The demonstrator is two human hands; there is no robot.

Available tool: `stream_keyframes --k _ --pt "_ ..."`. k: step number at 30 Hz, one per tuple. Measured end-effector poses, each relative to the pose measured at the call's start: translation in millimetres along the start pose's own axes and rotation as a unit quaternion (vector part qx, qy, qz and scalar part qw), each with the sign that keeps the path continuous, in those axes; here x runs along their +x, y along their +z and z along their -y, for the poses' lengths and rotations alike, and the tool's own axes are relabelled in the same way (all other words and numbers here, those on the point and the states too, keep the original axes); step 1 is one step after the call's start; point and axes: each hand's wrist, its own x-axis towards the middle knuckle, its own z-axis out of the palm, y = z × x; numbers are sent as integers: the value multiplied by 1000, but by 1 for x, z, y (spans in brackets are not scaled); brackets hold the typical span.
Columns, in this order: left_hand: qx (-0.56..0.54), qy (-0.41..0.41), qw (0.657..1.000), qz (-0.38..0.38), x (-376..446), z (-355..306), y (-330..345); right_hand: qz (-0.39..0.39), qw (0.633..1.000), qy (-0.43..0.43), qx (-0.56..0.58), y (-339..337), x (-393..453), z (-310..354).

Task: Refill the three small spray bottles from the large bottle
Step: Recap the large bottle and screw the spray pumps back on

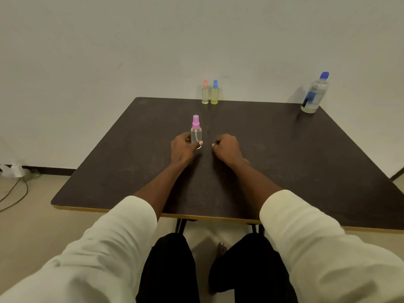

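Cream ribbed sleeves (122, 232) pushed up, black trousers (170, 270), bare foot (221, 248).

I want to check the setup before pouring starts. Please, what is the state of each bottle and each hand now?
Pink-capped spray bottle: upright, cap on, looks nearly empty, held at its base.
Orange-capped spray bottle: upright, cap on, at the far edge.
Blue-capped spray bottle: upright, cap on, yellowish liquid inside.
Large bottle: upright, capped, far right corner.
Left hand: grip on the pink-capped bottle.
Right hand: curled, holding nothing.

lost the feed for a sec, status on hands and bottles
Left hand grips pink-capped spray bottle, upright. Right hand curled, empty. Large bottle capped, far right corner. Nothing in the way.
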Motion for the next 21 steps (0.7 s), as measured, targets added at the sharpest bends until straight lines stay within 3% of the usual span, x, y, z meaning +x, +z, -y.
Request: stream_keyframes --k 7,11,21 --pt "-27 -5 998 -51 71 7 15 11 999 -11 -38 -3 71 -19" --pt "-25 -18 998 -52 127 15 30 -30 998 -7 -49 16 114 -34" --pt "2 2 998 -70 252 26 77 -39 983 -51 -174 44 209 -38"
